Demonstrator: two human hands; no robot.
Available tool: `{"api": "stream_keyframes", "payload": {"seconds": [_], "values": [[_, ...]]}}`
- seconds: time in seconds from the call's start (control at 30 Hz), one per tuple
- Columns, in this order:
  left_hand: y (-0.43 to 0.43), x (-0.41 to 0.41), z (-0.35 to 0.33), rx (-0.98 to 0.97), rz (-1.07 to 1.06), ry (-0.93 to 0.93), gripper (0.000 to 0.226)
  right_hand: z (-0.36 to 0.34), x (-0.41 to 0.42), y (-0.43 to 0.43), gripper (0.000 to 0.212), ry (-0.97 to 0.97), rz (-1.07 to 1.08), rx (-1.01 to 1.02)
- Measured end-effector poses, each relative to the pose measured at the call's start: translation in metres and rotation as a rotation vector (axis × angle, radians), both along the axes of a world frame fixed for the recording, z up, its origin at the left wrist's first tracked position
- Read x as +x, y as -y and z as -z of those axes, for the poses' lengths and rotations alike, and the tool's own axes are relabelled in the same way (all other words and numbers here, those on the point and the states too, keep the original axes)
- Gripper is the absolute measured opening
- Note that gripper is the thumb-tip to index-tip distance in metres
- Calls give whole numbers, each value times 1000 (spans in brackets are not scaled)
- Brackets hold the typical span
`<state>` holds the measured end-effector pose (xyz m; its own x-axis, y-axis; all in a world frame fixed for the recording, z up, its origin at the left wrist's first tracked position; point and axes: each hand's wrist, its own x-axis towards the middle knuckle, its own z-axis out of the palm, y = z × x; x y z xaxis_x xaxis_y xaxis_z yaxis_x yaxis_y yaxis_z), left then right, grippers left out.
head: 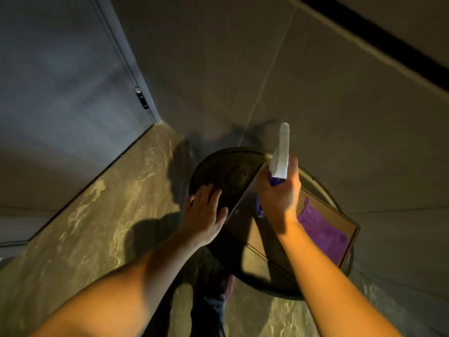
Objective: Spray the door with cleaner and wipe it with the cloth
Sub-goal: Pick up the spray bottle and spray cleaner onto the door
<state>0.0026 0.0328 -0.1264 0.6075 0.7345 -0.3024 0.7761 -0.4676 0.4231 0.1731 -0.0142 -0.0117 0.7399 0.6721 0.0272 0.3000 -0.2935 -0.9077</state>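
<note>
My right hand [279, 198] is wrapped around the neck of the spray bottle [279, 154], fingers closed, and I hold it upright over the round table [218, 166], its long axis running up and away from me so the white head stands above my knuckles with the nozzle end toward the grey wall panel beyond the table. Whether a finger sits on the trigger I cannot tell; my hand hides it. My left hand [206, 210] is flat and open, fingers spread, holding nothing, resting on the near-left rim of the table. The purple cloth [323, 232] lies spread in the shallow brown tray [252, 237] on the table's right half, just beside and behind my right wrist, so it is nearer my right hand than my left, and my left would have to cross under my right arm to reach it. The door [60, 69], as I judge it, is the bluish panel with the small latch [141, 97] well off to the left of the table, so the bottle is not yet aimed at it; I would need to swing the nozzle leftward before squeezing.
</note>
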Motion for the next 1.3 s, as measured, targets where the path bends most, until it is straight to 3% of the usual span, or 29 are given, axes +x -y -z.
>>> {"api": "stream_keyframes", "payload": {"seconds": [0.1,0.23,0.37,0.43,0.5,0.67,0.93,1.03,1.13,1.3], "values": [[-24,-25,-51,34,-106,45,63,-48,-25,-22,62,-13,-83,-66],[-48,-80,-129,137,-288,50,71,-131,-80,-56,77,-77,-252,-154],[-83,-153,-216,316,-467,146,63,-222,-151,-101,59,-26,-406,48],[-109,-193,-267,396,-566,218,58,-270,-188,-128,63,-33,-519,126],[-138,-236,-323,464,-685,235,66,-318,-224,-157,69,-35,-623,160],[-205,-353,-448,729,-814,190,77,-423,-315,-214,58,-32,-804,291],[-282,-499,-613,1149,-892,114,71,-538,-432,-278,58,-80,-970,481],[-307,-533,-658,1248,-859,38,74,-568,-457,-297,48,-136,-989,490],[-332,-550,-687,1286,-825,-34,80,-587,-470,-315,38,-177,-985,488],[-365,-557,-691,1282,-850,-105,91,-609,-479,-339,41,-193,-989,479]]}}
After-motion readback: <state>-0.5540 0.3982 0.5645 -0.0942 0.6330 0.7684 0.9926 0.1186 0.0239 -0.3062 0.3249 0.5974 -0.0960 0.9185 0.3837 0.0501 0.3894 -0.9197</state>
